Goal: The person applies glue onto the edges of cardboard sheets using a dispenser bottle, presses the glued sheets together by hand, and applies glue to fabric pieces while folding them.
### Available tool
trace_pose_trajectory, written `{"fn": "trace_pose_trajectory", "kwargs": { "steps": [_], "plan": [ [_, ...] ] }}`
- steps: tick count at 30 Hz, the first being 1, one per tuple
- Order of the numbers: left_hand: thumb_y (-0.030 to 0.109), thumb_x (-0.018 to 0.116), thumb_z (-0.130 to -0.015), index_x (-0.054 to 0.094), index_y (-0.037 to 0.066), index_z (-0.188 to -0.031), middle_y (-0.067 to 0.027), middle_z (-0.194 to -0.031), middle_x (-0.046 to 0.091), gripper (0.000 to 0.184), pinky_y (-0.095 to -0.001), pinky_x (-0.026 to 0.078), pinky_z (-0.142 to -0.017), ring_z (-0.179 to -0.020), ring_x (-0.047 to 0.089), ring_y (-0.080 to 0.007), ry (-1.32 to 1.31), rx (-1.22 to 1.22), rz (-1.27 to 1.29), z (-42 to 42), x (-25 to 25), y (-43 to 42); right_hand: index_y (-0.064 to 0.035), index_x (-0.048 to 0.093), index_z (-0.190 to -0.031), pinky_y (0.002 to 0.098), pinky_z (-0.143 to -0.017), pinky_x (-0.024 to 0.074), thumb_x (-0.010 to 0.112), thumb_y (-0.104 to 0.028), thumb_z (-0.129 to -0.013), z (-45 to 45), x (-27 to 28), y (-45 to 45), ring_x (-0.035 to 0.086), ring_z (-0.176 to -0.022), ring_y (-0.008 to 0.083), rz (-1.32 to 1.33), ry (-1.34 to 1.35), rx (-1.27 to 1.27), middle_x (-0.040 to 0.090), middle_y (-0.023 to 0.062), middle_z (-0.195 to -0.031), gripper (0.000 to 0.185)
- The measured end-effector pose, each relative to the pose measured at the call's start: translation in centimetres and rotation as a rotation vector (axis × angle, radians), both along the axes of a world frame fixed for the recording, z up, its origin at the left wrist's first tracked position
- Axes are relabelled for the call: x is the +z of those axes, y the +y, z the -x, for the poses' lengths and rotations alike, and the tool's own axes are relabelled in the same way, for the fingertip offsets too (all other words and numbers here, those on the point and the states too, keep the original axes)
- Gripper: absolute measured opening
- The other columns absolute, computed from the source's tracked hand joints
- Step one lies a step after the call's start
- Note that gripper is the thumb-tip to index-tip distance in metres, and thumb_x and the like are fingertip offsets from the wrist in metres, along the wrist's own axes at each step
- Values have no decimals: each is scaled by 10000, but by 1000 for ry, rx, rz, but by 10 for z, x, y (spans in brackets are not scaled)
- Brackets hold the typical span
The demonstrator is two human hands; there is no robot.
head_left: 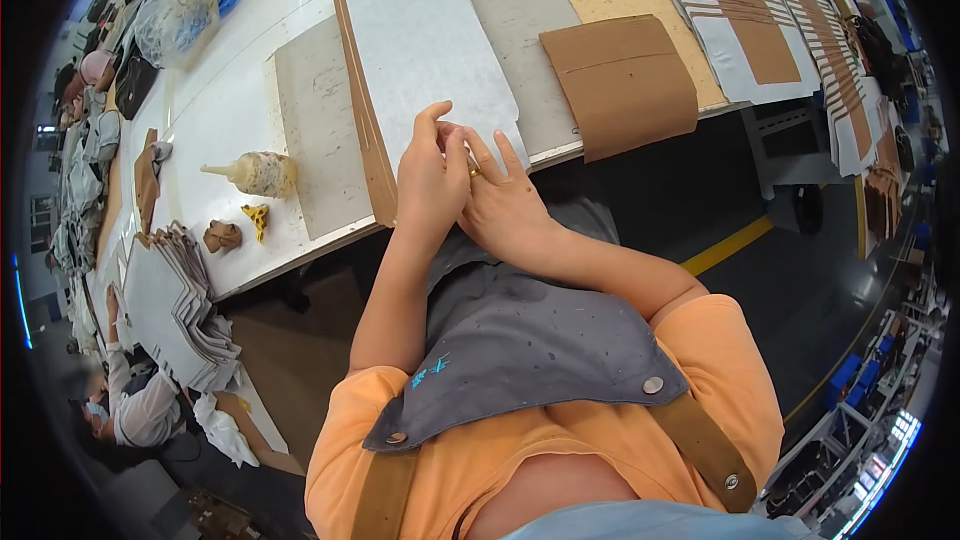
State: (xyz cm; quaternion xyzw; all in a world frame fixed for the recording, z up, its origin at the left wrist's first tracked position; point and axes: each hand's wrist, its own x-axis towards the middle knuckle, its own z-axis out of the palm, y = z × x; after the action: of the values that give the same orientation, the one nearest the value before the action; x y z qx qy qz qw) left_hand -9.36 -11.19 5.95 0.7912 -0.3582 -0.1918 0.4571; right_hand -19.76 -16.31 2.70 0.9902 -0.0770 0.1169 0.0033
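My left hand (430, 175) and my right hand (505, 202) touch over the front edge of a stack of white sheets (420, 40). The left thumb and some curled fingers close around the right hand's fingertips; what lies between them is hidden. Other right-hand fingers are spread, with a small yellow band (475, 173) at one finger. Brown sheet edges (368, 120) show along the stack's left side. Under it lies a grey board (315, 110). Right of the hands, a brown panel (625, 85) overhangs the table edge.
A glue bottle (265, 174), a yellow scrap (257, 220) and a brown lump (222, 235) lie left on the table (225, 125). Layered grey pieces (180, 300) hang lower left, near a co-worker (145, 410). Striped rows of pieces (745, 20) lie at upper right.
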Motion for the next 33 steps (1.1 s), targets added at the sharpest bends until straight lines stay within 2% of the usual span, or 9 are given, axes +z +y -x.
{"fn": "trace_pose_trajectory", "kwargs": {
  "steps": [4,7,10,12,15,21,27,30,33],
  "plan": [
    [82,460,-888,487,-20,-1055,-195,-832,618,197,-370,487,-654,-733,624,-309,-118,35,32,1,-8,-2,14,515,-1179,555,-1072,65,530,-289,-812,0,-4,0,248,-1310,301,128,-34,23,524,142,-1168,476],
    [86,452,-890,489,-17,-1018,-204,-794,619,169,-381,484,-632,-707,624,-325,-180,58,60,0,-10,-5,13,516,-1172,568,-1069,62,527,-302,-810,-2,-4,1,255,-1302,297,184,-32,7,533,133,-1147,480],
    [94,442,-896,494,-16,-998,-198,-751,618,158,-391,476,-600,-670,621,-327,-170,69,70,-1,-11,-7,-40,543,-1187,602,-1060,67,499,-300,-832,-1,-4,2,223,-1326,326,200,57,-5,476,143,-1247,441],
    [99,431,-902,496,-16,-989,-189,-722,616,158,-397,469,-577,-642,616,-327,-152,75,61,-1,-12,-7,-43,539,-1187,606,-1059,61,496,-299,-838,0,-5,2,208,-1341,324,155,10,-4,459,143,-1276,436],
    [118,415,-913,509,-12,-962,-165,-670,602,167,-377,446,-531,-583,597,-287,-87,96,42,-4,-16,-8,-49,535,-1187,613,-1056,54,495,-300,-844,1,-7,4,188,-1358,317,97,-4,-6,421,153,-1326,427],
    [169,386,-951,545,-1,-941,-40,-559,504,233,-265,384,-462,-484,471,-95,206,123,192,-14,-25,-8,-56,499,-1218,630,-1043,72,518,-288,-837,-1,-3,8,192,-1361,295,30,-7,-13,300,174,-1415,447],
    [193,329,-977,516,-6,-1073,3,-579,477,289,-236,389,-500,-525,441,-68,542,113,280,-20,-12,-3,-50,407,-1305,674,-1007,74,605,-313,-797,-2,-3,9,186,-1364,296,-137,-23,11,215,192,-1444,605],
    [184,379,-966,452,-22,-1173,10,-634,444,301,-227,400,-541,-558,445,-71,401,105,357,-7,-18,-6,-37,393,-1314,692,-993,77,594,-300,-805,-2,-10,6,195,-1359,305,-140,-43,-3,232,195,-1433,607],
    [99,392,-927,394,3,-1221,-116,-772,548,310,-350,447,-661,-695,551,-218,-216,-55,240,1,-38,-2,-21,385,-1315,703,-985,81,558,-283,-828,-1,-16,3,208,-1351,312,-110,27,-10,274,202,-1408,580]
  ]
}}
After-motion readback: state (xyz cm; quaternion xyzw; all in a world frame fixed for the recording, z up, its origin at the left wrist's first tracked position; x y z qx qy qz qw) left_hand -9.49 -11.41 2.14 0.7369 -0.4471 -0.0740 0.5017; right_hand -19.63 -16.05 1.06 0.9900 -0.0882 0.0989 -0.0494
